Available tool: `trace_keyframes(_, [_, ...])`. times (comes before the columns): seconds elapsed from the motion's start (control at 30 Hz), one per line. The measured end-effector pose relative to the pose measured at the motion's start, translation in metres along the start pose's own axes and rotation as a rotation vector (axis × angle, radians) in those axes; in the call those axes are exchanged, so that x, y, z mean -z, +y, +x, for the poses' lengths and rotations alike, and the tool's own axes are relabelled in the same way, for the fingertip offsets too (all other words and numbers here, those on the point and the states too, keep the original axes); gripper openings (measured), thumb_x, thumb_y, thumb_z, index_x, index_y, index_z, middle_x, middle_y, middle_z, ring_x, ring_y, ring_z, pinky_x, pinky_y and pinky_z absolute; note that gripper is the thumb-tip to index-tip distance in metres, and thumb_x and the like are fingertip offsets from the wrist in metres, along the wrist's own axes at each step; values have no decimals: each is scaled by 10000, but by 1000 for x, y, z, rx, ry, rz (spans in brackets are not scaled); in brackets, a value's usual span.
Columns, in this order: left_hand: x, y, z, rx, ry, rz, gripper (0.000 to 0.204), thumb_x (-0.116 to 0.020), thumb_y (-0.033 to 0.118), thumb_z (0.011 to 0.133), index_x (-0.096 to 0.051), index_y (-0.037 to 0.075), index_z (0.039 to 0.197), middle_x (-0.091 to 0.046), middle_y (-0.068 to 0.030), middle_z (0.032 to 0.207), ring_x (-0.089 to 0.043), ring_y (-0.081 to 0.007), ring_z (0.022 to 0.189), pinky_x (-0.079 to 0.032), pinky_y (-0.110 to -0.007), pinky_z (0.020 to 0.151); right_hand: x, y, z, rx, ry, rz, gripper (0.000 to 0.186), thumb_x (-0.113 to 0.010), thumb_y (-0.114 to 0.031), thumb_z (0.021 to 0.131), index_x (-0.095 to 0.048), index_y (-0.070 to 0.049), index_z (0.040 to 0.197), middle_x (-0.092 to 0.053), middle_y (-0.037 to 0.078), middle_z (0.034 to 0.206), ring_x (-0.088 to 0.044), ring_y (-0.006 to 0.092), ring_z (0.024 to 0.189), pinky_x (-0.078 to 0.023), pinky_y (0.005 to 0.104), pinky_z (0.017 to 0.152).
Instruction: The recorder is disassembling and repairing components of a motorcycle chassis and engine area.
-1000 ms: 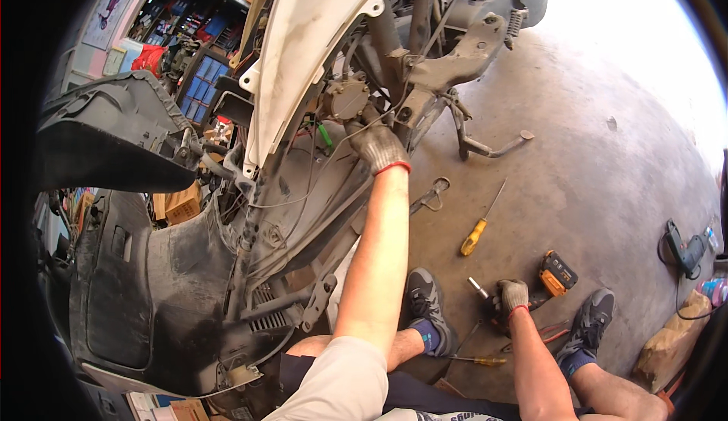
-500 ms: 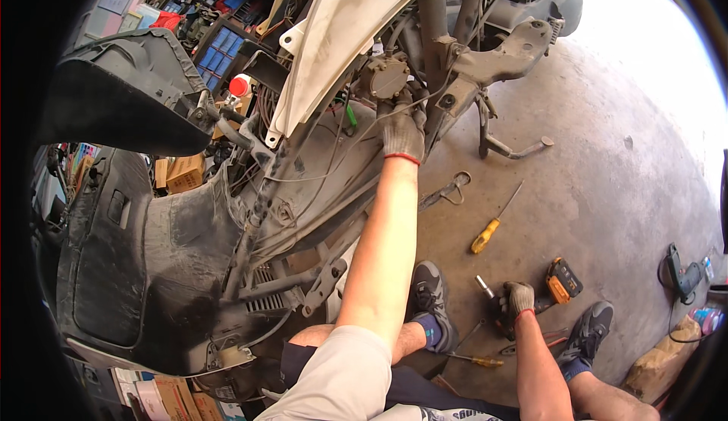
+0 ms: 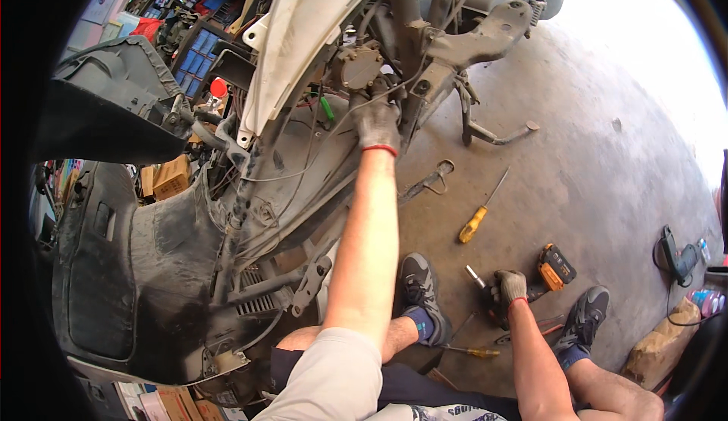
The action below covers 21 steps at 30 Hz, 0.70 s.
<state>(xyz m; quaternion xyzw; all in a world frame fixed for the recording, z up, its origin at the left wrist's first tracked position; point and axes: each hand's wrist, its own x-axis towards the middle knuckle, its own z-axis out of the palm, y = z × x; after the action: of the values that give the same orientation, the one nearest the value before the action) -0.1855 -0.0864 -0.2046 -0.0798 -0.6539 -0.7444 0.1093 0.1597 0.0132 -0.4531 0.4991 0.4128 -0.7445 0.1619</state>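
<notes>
Head view: a person's red-cuffed, gloved left hand (image 3: 377, 124) reaches deep into a stripped-down bike (image 3: 474, 38), arm nearly straight.

"Where exactly is that hand?"

"Just below the round cover (image 3: 361, 68), a dusty metal disc beside the frame tubes. A thin cable (image 3: 311, 167) passes across the front of the glove."

"And its fingers?"

"They disappear among the parts. Whether they are open or closed around something, I cannot tell."

"What about the other side?"

"Gloved right hand (image 3: 510, 288), low between two dark shoes, the left shoe (image 3: 425, 300) and the right shoe (image 3: 584, 321). Its fingers are curled around a drill (image 3: 557, 268), gripping it between the orange-and-black battery end and the nose. A silvery socket (image 3: 476, 275) at the front points up and left, towards the bike. I cannot tell whether the drill touches the floor (image 3: 576, 171)."

"Other tools in the frame?"

"A yellow-handled screwdriver (image 3: 475, 224) lies on the concrete beyond the drill, its shaft pointing away from the person. A second screwdriver (image 3: 481, 353) lies beside the left shoe. Far right, a corded tool (image 3: 682, 262) rests near a brown bag (image 3: 660, 345)."

"And above the left arm?"

"A long white panel (image 3: 311, 34), scuffed, slanting along the bike."
</notes>
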Motion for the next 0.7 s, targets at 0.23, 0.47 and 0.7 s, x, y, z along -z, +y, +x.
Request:
trace_keyframes(0.23, [-19,6,-13,42,131,-148,100,-589,115,955,-596,70,1044,-615,-26,839,-529,-89,594,-434,-236,457,0,2,2,-6,27,44,162,-574,-115,878,-602,30,944,-583,138,599,-551,240,400,-419,356,336])
trace_keyframes(0.47, [-28,11,-16,72,248,-282,166,-610,117,943,-576,72,1100,-627,-44,851,-560,-112,611,-429,-207,462,0,-2,-3,17,41,15,166,-563,-110,876,-597,40,937,-593,138,615,-561,235,412,-424,356,334])
trace_keyframes(0.7, [-1,0,13,153,123,-191,111,-602,196,953,-594,124,1037,-625,-19,851,-540,-88,601,-392,-184,427,-2,-6,-7,-7,28,58,157,-555,-107,875,-600,34,927,-592,136,603,-545,232,398,-418,352,333])
